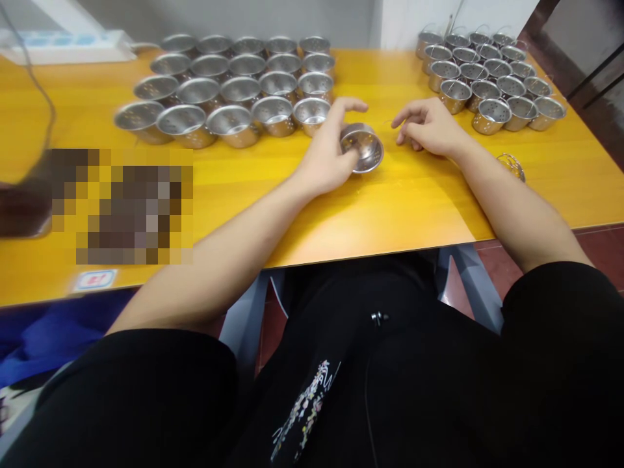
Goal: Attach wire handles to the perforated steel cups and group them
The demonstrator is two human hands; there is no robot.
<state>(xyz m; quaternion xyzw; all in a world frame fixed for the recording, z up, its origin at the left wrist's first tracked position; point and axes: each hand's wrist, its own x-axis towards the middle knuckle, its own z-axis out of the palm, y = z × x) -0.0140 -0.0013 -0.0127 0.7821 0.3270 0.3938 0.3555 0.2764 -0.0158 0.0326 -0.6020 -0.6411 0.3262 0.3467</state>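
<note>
My left hand [331, 153] holds a perforated metal cup [363, 148] above the yellow table, its thumb at the near rim and its mouth tilted toward me. To the right, my right hand [426, 127] hovers with bent fingers; a faint thin wire seems to be near its fingertips, too small to make out. Beyond my left hand stand rows of metal cups without handles [233, 125]. Past my right hand is a group of similar cups with thin wire handles [492, 116]. A small bundle of wire loops [511, 167] lies beside my right forearm.
A white power strip [73, 49] lies at the back left, with a dark cable hanging in front. A blurred-out patch [136, 214] covers something on the left of the yellow table [312, 234]. A small label [96, 281] is stuck near the front edge.
</note>
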